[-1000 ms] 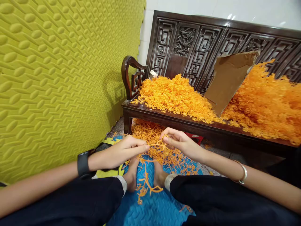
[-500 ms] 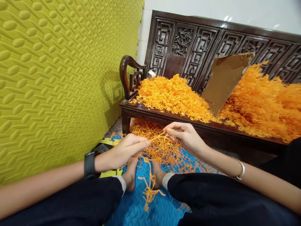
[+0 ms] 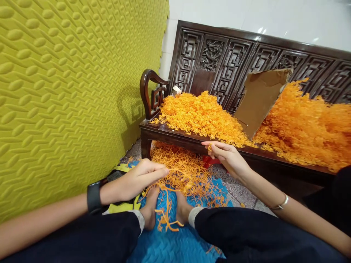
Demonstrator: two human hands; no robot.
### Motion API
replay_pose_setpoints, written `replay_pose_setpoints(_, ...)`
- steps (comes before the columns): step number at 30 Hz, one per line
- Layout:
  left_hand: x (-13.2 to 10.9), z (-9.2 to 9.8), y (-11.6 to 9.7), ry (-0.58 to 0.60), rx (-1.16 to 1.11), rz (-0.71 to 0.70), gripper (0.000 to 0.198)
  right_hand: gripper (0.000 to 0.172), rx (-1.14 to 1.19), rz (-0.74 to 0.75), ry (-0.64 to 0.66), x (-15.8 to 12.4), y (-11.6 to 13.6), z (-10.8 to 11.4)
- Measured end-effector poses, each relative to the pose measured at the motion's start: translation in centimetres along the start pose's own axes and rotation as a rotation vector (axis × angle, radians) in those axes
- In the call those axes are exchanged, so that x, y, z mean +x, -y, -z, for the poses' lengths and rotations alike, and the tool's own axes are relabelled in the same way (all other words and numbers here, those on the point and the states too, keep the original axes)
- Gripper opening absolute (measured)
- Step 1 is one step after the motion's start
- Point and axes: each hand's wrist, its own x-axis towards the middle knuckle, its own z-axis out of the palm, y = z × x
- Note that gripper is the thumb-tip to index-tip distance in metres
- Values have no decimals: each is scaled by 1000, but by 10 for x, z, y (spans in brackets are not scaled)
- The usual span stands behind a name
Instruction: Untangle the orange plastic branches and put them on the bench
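Observation:
My left hand (image 3: 144,178) is closed, pinching one end of a thin, branched orange plastic strand (image 3: 179,172) that sticks out to the right above my feet. My right hand (image 3: 229,157) is up near the bench's front edge, with a small orange plastic piece (image 3: 210,147) pinched between thumb and finger. More branched strands (image 3: 166,215) dangle or lie between my feet; which, I cannot tell. Beneath the bench spreads a tangled pile of orange strands (image 3: 175,155). On the seat sits a heap of small orange pieces (image 3: 197,113).
A dark carved wooden bench (image 3: 170,129) stands ahead. On its seat, a cardboard sheet (image 3: 255,98) leans between the left heap and a larger orange heap (image 3: 309,128). Yellow foam matting (image 3: 68,91) rises at my left. Blue matting (image 3: 164,248) lies underfoot, and something red (image 3: 211,160) is under the bench.
My hands have moved apart. The strand stretched between them now hangs from my left hand only, and my right hand has shifted right with the small orange piece.

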Motion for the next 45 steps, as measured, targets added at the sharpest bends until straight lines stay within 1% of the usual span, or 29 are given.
replay_pose_setpoints(3, 0, -3, -4, 87, 52, -4, 41, 30, -113, 53, -40, 17, -10, -1)
replay_pose_setpoints(5, -1, -3, -4, 125, 84, -3, 40, 31, -169, 86, -80, 39, -19, 0)
replay_pose_setpoints(7, -1, -3, -5, 139, 108, -3, 40, 31, -257, 103, -144, 68, -28, 0)
replay_pose_setpoints(10, -1, -2, -5, 133, 124, -5, 41, 25, -417, 93, -246, 119, -39, 2)
replay_pose_setpoints(13, -2, 0, -4, 108, 125, -12, 41, 14, -496, 82, -293, 163, -47, 1)
replay_pose_setpoints(15, -3, 2, -2, 82, 126, -7, 40, 15, -542, 77, -296, 181, -51, -2)
replay_pose_setpoints(18, -8, 5, 5, 44, 126, 11, 40, 27, -615, 80, -253, 191, -54, -7)
replay_pose_setpoints(21, -13, 8, 11, 17, 100, 19, 40, 37, -667, 115, -165, 189, -51, -8)
replay_pose_setpoints(23, -13, 9, 12, 10, 83, 26, 41, 38, -687, 129, -96, 185, -47, -6)
replay_pose_setpoints(26, -11, 8, 9, 14, 93, 10, 41, 34, -705, 140, -31, 171, -34, -5)
replay_pose_setpoints(27, -10, 7, 7, 22, 100, -2, 41, 32, -703, 152, -11, 163, -28, -6)
replay_pose_setpoints(28, -9, 7, 5, 29, 106, -15, 41, 28, -678, 164, 38, 152, -21, -8)
replay_pose_setpoints(29, -8, 6, 3, 36, 112, -28, 41, 26, -626, 167, 134, 138, -13, -12)
replay_pose_setpoints(30, -7, 6, 2, 43, 118, -39, 40, 27, -546, 157, 276, 123, -5, -17)
replay_pose_setpoints(31, -7, 6, 1, 46, 127, -49, 40, 32, -446, 128, 451, 106, 2, -22)
replay_pose_setpoints(32, -7, 6, 1, 45, 136, -60, 40, 38, -342, 77, 643, 88, 9, -29)
replay_pose_setpoints(33, -6, 6, 0, 42, 144, -69, 40, 43, -261, 12, 802, 71, 14, -35)
replay_pose_setpoints(34, -6, 6, -1, 33, 150, -76, 40, 45, -206, -53, 923, 55, 18, -40)
replay_pose_setpoints(35, -6, 6, -2, 26, 154, -80, 40, 47, -170, -109, 1008, 42, 21, -45)
replay_pose_setpoints(36, -6, 6, -3, 21, 155, -82, 40, 46, -143, -147, 1061, 31, 22, -49)
replay_pose_setpoints(37, -6, 6, -4, 17, 153, -83, 40, 45, -117, -167, 1089, 24, 22, -51)
replay_pose_setpoints(38, -6, 7, -6, 15, 150, -85, 40, 43, -93, -170, 1091, 20, 21, -52)
replay_pose_setpoints(40, -6, 8, -8, 12, 145, -90, 40, 38, -71, -169, 1046, 19, 18, -51)
replay_pose_setpoints(43, -6, 10, -7, 3, 137, -94, 39, 28, -94, -183, 898, 22, 11, -47)
replay_pose_setpoints(45, -6, 10, -3, 14, 132, -82, 40, 24, -114, -160, 744, 20, 8, -46)
